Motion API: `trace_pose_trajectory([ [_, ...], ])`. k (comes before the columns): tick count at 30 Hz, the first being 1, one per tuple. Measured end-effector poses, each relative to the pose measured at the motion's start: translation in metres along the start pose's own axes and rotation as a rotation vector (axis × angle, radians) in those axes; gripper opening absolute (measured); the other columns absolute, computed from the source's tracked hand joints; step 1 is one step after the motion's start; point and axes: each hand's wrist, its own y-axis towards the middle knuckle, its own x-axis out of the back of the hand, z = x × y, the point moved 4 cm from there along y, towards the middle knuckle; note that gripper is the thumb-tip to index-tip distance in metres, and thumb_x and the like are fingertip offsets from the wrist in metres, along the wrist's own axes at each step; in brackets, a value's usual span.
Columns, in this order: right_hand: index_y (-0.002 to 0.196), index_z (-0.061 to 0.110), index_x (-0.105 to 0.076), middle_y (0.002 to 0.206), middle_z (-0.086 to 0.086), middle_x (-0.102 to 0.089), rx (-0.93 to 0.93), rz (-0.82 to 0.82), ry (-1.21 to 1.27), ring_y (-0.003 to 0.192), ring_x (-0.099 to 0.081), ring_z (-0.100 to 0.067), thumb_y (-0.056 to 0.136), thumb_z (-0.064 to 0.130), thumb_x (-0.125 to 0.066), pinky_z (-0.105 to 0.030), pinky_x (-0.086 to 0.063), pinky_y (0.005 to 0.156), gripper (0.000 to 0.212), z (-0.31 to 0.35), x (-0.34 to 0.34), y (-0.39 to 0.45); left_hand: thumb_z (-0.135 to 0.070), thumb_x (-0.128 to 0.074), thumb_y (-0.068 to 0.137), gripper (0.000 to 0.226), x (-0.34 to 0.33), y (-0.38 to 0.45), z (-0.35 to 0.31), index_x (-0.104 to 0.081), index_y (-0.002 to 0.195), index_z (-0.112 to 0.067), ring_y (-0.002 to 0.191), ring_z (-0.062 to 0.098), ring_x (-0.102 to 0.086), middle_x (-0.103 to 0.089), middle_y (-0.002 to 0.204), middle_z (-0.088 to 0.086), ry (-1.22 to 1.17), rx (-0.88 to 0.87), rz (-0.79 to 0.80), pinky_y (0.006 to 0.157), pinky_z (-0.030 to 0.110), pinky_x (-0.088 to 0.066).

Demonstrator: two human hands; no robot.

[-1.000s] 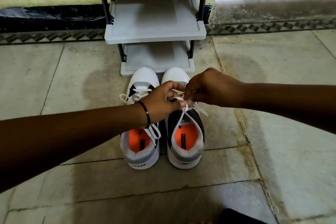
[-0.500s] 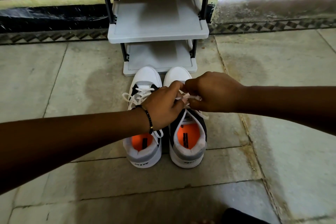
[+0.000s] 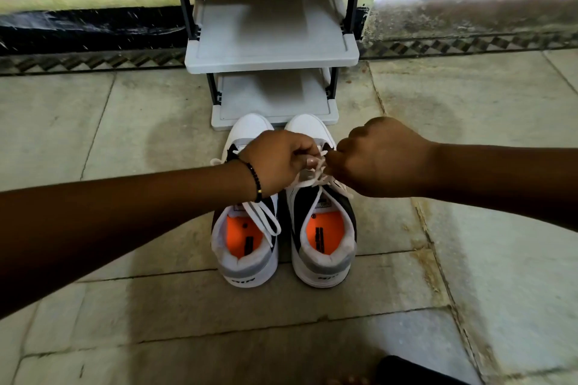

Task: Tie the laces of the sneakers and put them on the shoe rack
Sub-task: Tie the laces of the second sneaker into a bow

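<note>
Two white, grey and black sneakers with orange insoles stand side by side on the floor, toes toward the shoe rack (image 3: 272, 53). The left sneaker (image 3: 247, 256) has a tied bow lying over its tongue. Above the right sneaker (image 3: 322, 247), my left hand (image 3: 278, 162) and my right hand (image 3: 378, 159) each pinch a part of its white laces (image 3: 316, 175). The two hands are a little apart, with the laces stretched between them. My hands hide the upper eyelets of both shoes.
The grey plastic rack has two bare shelves and dark posts, and stands against the wall just beyond the shoe toes. Stone floor tiles (image 3: 125, 134) spread to both sides. A dark object (image 3: 416, 372) shows at the bottom edge.
My hands have drawn apart sideways, pulling the right sneaker's laces taut between them. The view has shifted slightly, and the shoes have not moved.
</note>
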Motion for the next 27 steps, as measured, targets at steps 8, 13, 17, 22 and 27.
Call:
trace_pose_trajectory([
  [8,0.053,0.010,-0.051,0.042,-0.004,-0.048,0.108,0.053,-0.031,0.031,-0.043,-0.023,0.065,0.006,-0.069,-0.021,-0.027,0.038,0.022,-0.002,-0.003,-0.021,-0.035,-0.050,0.088,0.018,0.013,-0.003,-0.001,-0.066,0.095,-0.031,0.111,0.016,-0.046,-0.062,0.106,-0.007,0.536,-0.138,-0.143,0.093,0.037,-0.015],
  [13,0.050,0.011,-0.052,0.039,-0.004,-0.049,0.137,0.097,-0.064,0.030,-0.044,-0.023,0.059,0.004,-0.067,-0.021,-0.023,0.039,0.019,0.003,-0.012,-0.032,-0.025,-0.047,0.090,0.020,0.013,-0.004,0.009,-0.066,0.094,-0.025,0.100,0.010,-0.044,-0.062,0.103,-0.004,0.584,-0.124,-0.098,0.078,0.030,-0.009],
  [17,0.050,0.012,-0.050,0.040,-0.003,-0.048,0.127,0.099,-0.035,0.030,-0.043,-0.020,0.060,0.005,-0.065,-0.021,-0.022,0.037,0.019,0.006,-0.019,-0.042,-0.013,-0.044,0.087,0.022,0.013,-0.008,0.019,-0.064,0.083,-0.020,0.098,0.015,-0.048,-0.063,0.094,0.000,0.651,-0.138,-0.078,0.085,0.036,-0.012],
  [22,0.054,0.012,-0.050,0.043,-0.002,-0.050,0.069,0.168,0.053,0.032,-0.045,-0.021,0.069,0.011,-0.065,-0.022,-0.027,0.035,0.021,0.012,-0.030,-0.048,-0.023,-0.045,0.088,0.020,0.010,-0.014,0.018,-0.065,0.090,-0.025,0.101,0.018,-0.050,-0.062,0.099,-0.003,0.686,-0.218,-0.075,0.079,0.034,-0.012],
  [27,0.074,0.021,-0.052,0.068,0.002,-0.063,-0.479,0.222,0.551,0.054,-0.055,-0.015,0.084,0.060,-0.041,-0.031,-0.046,0.052,0.042,-0.003,-0.031,-0.062,-0.044,-0.040,0.077,0.041,0.019,-0.047,0.041,-0.053,0.111,-0.024,0.121,0.024,-0.044,-0.050,0.130,0.003,0.469,-0.137,-0.243,0.095,0.040,-0.027],
])
